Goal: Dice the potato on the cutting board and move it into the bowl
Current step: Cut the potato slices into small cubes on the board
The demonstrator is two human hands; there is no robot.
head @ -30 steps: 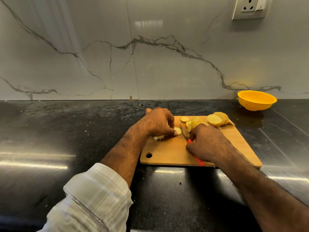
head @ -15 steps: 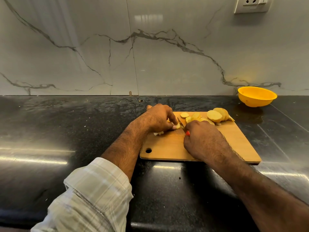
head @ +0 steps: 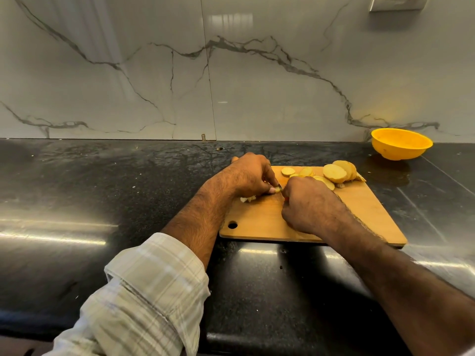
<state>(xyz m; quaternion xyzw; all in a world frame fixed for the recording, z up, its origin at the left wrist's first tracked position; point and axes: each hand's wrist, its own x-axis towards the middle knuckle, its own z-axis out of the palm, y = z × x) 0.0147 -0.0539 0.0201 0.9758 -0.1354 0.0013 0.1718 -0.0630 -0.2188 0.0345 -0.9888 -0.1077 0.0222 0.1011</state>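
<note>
Hands (head: 303,201) over seemingly sliced potato (head: 334,173)

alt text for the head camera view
Two hands work on a wooden cutting board: the left hand holds a potato piece, the right hand grips a knife. Potato slices lie behind; a yellow bowl sits far right.

I see black glossy worktop (head: 102,201) with light streaks, grey-veined white marble backsplash (head: 257,86) behind. Wall socket plate (head: 397,2) at 1 o'clock, cut off by frame. Small metal stub (head: 203,137) at the backsplash seam, 12 o'clock.
</note>
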